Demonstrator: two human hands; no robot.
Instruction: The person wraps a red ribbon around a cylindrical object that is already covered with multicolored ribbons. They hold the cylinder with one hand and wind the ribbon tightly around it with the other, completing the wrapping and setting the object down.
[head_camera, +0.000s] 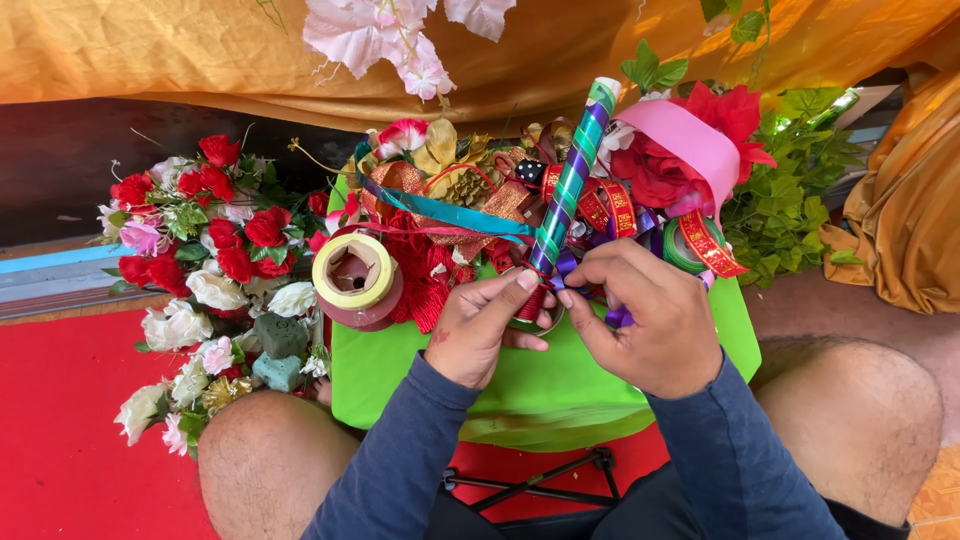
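The lower end of the striped stick (572, 180) vanishes behind both hands, so what the fingertips pinch there stays unclear. Ribbons piled behind the stick bury the green table (520, 385) top. Pink blossoms (400, 35) above the stick are cut off.

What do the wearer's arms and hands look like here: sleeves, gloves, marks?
Both arms wear long dark blue sleeves, the left sleeve and right sleeve, snug and ending at the wrists. The left hand and right hand are bare: no gloves, rings or watch visible. A small reddish mark sits on the back of the left hand.
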